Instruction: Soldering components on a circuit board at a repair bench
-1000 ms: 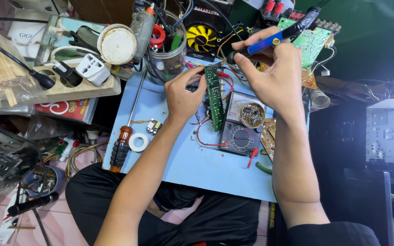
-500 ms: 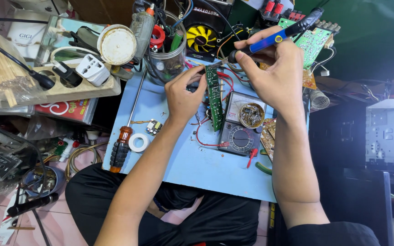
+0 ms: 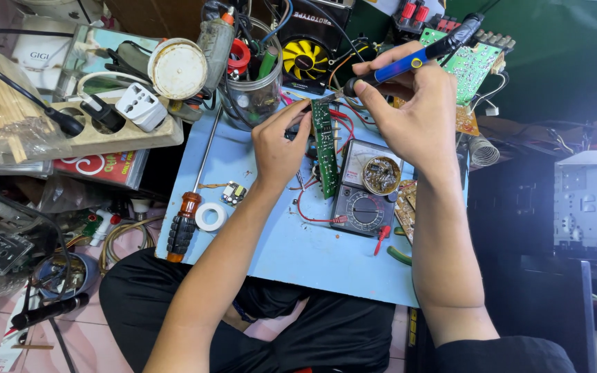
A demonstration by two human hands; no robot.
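My left hand (image 3: 279, 146) pinches the upper end of a narrow green circuit board (image 3: 325, 150) that stands on edge on the light blue mat (image 3: 291, 249). My right hand (image 3: 412, 114) grips a soldering iron with a blue and black handle (image 3: 416, 59); its tip points at the board's top end, close to my left fingers. Right of the board lies a grey analog multimeter (image 3: 369, 188) with a small round tin resting on it. Red wires run from the board across the mat.
A screwdriver with an orange and black handle (image 3: 186, 220) and a white tape roll (image 3: 210, 216) lie at the mat's left. A clear jar of tools (image 3: 253, 93), a yellow fan (image 3: 305, 59), a power strip (image 3: 115, 135) and another green board (image 3: 475, 62) crowd the back.
Both hands hold nearly the same pose; the soldering iron tip has stayed at the board's top end, with only slight shifts.
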